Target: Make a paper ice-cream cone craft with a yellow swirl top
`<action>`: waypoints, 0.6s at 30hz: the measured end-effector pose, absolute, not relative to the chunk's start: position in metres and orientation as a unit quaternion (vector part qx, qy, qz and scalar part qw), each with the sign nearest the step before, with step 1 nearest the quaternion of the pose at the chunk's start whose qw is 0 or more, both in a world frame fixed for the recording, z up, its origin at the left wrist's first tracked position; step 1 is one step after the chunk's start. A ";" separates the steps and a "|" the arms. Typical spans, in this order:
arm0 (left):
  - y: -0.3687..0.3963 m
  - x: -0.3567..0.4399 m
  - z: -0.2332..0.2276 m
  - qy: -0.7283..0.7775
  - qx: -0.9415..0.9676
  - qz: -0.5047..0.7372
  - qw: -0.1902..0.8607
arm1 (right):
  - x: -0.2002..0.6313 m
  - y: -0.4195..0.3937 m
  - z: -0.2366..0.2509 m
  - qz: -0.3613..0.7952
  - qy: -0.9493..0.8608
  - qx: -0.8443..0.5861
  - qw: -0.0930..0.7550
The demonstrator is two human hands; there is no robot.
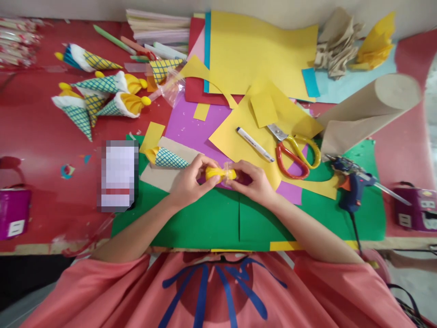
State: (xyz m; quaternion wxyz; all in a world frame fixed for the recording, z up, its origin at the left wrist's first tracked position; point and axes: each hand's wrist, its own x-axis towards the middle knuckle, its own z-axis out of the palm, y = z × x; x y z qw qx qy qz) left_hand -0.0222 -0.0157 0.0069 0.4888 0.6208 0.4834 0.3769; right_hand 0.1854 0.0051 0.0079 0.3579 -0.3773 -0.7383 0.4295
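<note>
- Centrally, both hands meet over the green sheet (211, 223) at the near edge of the red table (44, 132).
- Left hand (187, 182): fingers curled, thumb and fingertips pinching the left end of a small yellow roll (218, 173).
- Right hand (254, 182): fingers bent, pinching the right end of the same roll, where a bit of clear wrapping shows.
- Yellow roll: held horizontally between the two hands, just above the green sheet, near the lower edge of the purple sheet (191, 127). Cannot tell whether it touches the paper beneath.
- Just left of the left hand: a checked paper cone (167, 158) with a yellow top lies on a piece of brown card (160, 175).
- Farther left: a blurred-out rectangular object (118, 175).
- Upper left: a cluster of finished cones (99, 93), checked paper with white and yellow parts, lying on the table.
- Right of the hands: a white marker (254, 144) on yellow paper (239, 141); scissors (295, 152) with red and yellow handles beside it.
- Farther right: a blue glue gun (351, 182) on the green sheet, cord trailing toward the near edge.
- Upper right: a brown paper roll (368, 111) lying tilted; crumpled brown and yellow paper behind it.
- Back centre: a large yellow sheet (259, 50) on stacked coloured sheets.
</note>
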 end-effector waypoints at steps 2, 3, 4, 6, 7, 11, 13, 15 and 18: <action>-0.016 -0.022 0.007 0.479 0.626 0.369 0.492 | 0.185 0.004 0.006 0.440 -0.735 -0.374 0.355; -0.016 -0.021 0.008 0.478 0.630 0.364 0.493 | 0.185 0.004 0.006 0.442 -0.735 -0.372 0.355; -0.016 -0.021 0.008 0.478 0.633 0.357 0.493 | 0.185 0.003 0.005 0.441 -0.737 -0.370 0.355; -0.015 -0.020 0.010 0.480 0.637 0.344 0.495 | 0.185 0.003 0.006 0.434 -0.742 -0.374 0.349; -0.015 -0.020 0.010 0.481 0.638 0.340 0.496 | 0.185 0.003 0.007 0.429 -0.745 -0.376 0.345; -0.015 -0.019 0.010 0.494 0.638 0.338 0.484 | 0.185 0.003 0.011 0.416 -0.753 -0.379 0.342; -0.015 -0.020 0.010 0.496 0.640 0.345 0.475 | 0.185 0.003 0.012 0.413 -0.751 -0.377 0.351; -0.015 -0.021 0.010 0.493 0.644 0.354 0.465 | 0.186 0.003 0.013 0.411 -0.747 -0.380 0.360; -0.013 -0.022 0.012 0.485 0.644 0.375 0.457 | 0.187 0.003 0.013 0.411 -0.734 -0.397 0.367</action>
